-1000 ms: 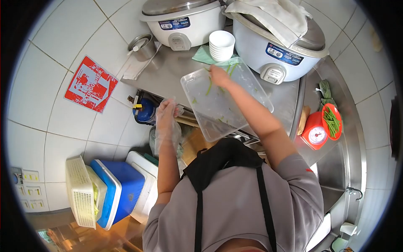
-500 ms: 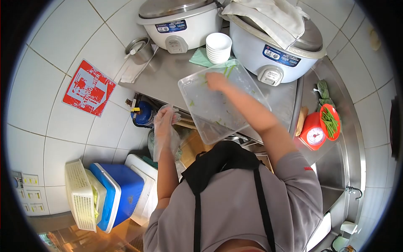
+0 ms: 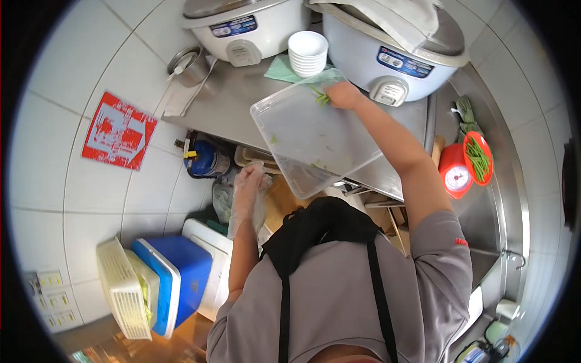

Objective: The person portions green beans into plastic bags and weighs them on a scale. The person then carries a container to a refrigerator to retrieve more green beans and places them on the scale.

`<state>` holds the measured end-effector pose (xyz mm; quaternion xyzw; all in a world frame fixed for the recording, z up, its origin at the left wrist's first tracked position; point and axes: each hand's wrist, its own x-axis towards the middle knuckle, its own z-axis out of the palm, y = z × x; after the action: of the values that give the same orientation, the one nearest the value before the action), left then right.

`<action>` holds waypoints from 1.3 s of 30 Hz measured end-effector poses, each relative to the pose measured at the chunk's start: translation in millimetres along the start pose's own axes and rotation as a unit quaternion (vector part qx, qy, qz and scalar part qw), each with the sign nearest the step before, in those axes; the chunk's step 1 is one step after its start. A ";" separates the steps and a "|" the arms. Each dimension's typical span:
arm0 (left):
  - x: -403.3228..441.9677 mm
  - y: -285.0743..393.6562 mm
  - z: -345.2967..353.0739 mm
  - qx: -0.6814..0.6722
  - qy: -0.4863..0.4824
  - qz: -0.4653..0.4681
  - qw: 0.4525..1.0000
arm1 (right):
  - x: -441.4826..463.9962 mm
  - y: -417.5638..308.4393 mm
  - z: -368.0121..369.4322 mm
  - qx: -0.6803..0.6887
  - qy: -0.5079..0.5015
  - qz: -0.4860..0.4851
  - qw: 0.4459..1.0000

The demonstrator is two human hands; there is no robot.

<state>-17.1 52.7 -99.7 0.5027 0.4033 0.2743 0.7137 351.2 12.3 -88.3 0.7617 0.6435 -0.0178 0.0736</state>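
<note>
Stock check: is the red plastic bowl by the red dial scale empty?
No, thin green vegetable pieces lie in the red plastic bowl.

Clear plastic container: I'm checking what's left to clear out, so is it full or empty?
Nearly empty: the clear plastic container shows only small green scraps, plus the green pieces in the right hand.

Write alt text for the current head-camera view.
A person's right hand holds green vegetable pieces at the far end of a clear plastic tray; clear plastic surrounds the left hand. Beyond stand stacked white bowls and two rice cookers; at right, green beans lie in a kitchen scale's red bowl.
</note>
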 end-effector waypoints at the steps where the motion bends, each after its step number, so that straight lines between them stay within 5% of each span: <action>1: 3.0 0.1 -0.7 0.017 -0.008 0.004 1.000 | -2.3 -0.8 3.2 0.004 -0.004 0.013 1.000; 4: 10.5 1.8 -5.3 0.072 -0.030 0.011 0.997 | -8.5 -6.2 9.2 -0.028 -0.018 0.021 0.999; 10: 37.4 -2.4 -2.6 0.128 -0.064 0.027 0.989 | -2.6 -11.3 20.9 0.024 0.141 0.094 0.985; 16: 12.6 -1.0 29.5 0.091 -0.182 -0.079 0.976 | -2.1 -30.4 24.9 0.016 0.051 0.181 0.982; 19: 28.5 -29.3 21.2 0.095 -0.266 -0.048 0.958 | -21.5 -45.5 12.2 0.051 0.045 0.168 0.983; 22: 20.5 -22.4 30.2 0.075 -0.191 -0.100 0.974 | -52.0 -61.5 -13.6 0.117 0.074 0.166 0.976; 25: 25.5 -25.9 16.4 0.206 -0.253 0.080 0.942 | -118.2 -60.9 -61.4 0.183 0.106 0.205 0.956; 27: 21.3 -23.3 5.7 0.346 -0.239 0.255 0.871 | -188.2 -45.0 -87.4 0.186 0.152 0.250 0.938; 29: 1.6 -14.0 8.6 0.033 -0.137 -0.043 0.989 | -252.6 -7.1 -98.5 0.158 0.159 0.314 0.923; 31: -23.4 -7.1 6.3 0.125 -0.154 0.012 0.980 | -317.1 38.3 -104.3 0.133 0.149 0.395 0.897; 35: -73.5 -11.1 5.1 0.058 -0.114 0.035 0.991 | -409.2 129.8 -72.5 0.074 0.070 0.499 0.861; 39: -112.7 -15.7 13.3 0.075 -0.082 0.072 0.991 | -443.1 179.3 -40.2 0.084 -0.003 0.463 0.882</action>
<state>-65.0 -49.1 -78.4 0.6032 0.3258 0.2514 0.6832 448.8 -444.3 21.5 0.9761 0.2135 -0.0385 0.0114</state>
